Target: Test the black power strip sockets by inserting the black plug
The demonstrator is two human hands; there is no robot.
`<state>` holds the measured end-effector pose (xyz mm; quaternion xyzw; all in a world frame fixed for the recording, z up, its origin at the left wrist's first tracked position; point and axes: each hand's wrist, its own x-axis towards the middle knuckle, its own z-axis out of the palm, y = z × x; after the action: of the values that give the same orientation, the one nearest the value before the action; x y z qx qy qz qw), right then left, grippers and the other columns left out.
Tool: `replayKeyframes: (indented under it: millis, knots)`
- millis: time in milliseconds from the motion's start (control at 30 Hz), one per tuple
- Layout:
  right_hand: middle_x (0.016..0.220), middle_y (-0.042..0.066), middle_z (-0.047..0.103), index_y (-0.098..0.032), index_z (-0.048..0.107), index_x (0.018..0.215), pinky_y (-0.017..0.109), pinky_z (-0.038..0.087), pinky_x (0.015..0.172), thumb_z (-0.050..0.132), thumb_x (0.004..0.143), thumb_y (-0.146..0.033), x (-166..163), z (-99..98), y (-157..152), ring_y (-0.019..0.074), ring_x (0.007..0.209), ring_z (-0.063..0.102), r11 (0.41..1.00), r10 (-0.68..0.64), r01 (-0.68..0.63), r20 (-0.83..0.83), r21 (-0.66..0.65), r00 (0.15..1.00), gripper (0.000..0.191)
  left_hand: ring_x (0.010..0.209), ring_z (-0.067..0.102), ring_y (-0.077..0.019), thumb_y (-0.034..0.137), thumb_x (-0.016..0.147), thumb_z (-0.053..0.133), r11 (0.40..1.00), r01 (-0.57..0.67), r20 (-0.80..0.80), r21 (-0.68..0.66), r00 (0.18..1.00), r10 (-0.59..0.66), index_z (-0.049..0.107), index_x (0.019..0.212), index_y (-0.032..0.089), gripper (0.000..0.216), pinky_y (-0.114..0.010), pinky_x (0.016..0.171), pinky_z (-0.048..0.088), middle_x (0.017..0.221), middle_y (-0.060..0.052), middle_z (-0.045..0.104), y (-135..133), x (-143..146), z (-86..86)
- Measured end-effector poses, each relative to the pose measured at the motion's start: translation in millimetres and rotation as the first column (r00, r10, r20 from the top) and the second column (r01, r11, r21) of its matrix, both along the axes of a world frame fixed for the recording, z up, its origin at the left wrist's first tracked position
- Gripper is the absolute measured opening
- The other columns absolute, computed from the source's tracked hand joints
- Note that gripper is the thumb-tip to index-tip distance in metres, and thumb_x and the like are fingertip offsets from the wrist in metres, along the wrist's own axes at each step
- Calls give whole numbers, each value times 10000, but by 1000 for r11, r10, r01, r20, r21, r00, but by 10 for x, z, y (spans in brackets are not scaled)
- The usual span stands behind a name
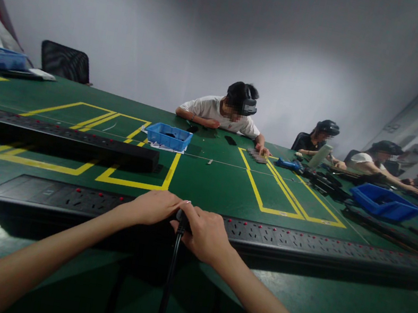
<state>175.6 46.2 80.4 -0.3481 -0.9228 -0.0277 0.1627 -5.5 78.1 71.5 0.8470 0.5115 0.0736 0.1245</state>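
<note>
A long black power strip [299,241] with slotted sockets and small red dots lies across the table in front of me. My right hand [207,233] is closed round a black plug [182,217] at the strip's top face. From the plug a thick black cord [168,284] hangs toward me. My left hand [155,206] lies over the strip from the left, its fingers bent in against the plug and touching my right hand. Its fingertips are partly hidden. Whether the plug's pins sit in a socket cannot be seen.
Another long black power strip [54,136] lies further back at the left. A blue tray [168,141] stands behind it on the green table [212,184], which has yellow tape outlines. A blue bin [384,203] is at the right. Across the table sits a person [205,107], with others further right.
</note>
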Motion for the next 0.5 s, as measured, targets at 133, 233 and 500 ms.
replayKeyframes:
  millis: [133, 233, 500]
  knots:
    - [883, 62, 607, -192, 417, 1123, 248, 351, 620, 343, 880, -474, 3, -6, 5, 178, 763, 570, 1000, -5, 5, -2, -1, 1000, 380, 944, 587, -238, 467, 872, 169, 1000, 2, -4, 9, 1000, -2, 616, 991, 194, 537, -333, 794, 412, 994, -114, 657, -14, 2, 7]
    - [884, 61, 607, -193, 417, 1130, 247, 353, 619, 341, 881, -478, 4, 10, -8, 176, 758, 570, 1000, -10, 10, -2, -8, 1000, 385, 937, 590, -239, 464, 872, 169, 1000, -1, -6, 13, 1000, 1, 618, 978, 197, 534, -335, 786, 415, 986, -112, 659, -18, 2, 6]
    - [940, 65, 607, -210, 396, 1150, 250, 361, 647, 374, 884, -437, -1, 21, -4, 184, 832, 576, 998, 0, -3, -52, -64, 999, 350, 918, 595, -234, 449, 873, 189, 1000, 8, -37, 13, 999, -8, 616, 939, 195, 501, -325, 774, 419, 948, -106, 665, -16, -1, 14]
